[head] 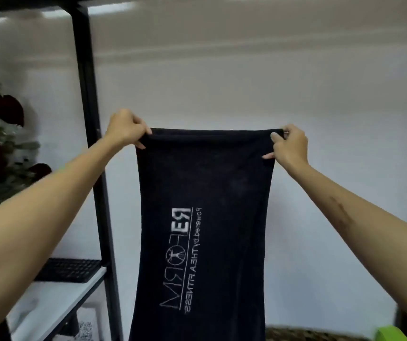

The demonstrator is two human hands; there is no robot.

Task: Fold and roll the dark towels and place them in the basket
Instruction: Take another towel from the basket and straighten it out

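While the dark towel (204, 217) hangs full length in mid-air, carried by nothing but the two hands, the work looks to stand at its opening step: the cloth shaken out and squared before any fold. Its white printed lettering runs sideways down the lower half, and its bottom end drops out of view. The left hand (126, 129) pinches the top left corner, fingers curled over the hem; the right hand (289, 146) grips the top right corner, thumb on the near face. Both arms reach forward and up, nearly straight, keeping the top edge taut and level. Next, by this reading, the corners must be brought together or the towel lowered flat. A woven rim, possibly the basket (315, 334), shows at lower right; a black frame post (91, 143), white shelf (57, 306) and keyboard (69, 269) stand left
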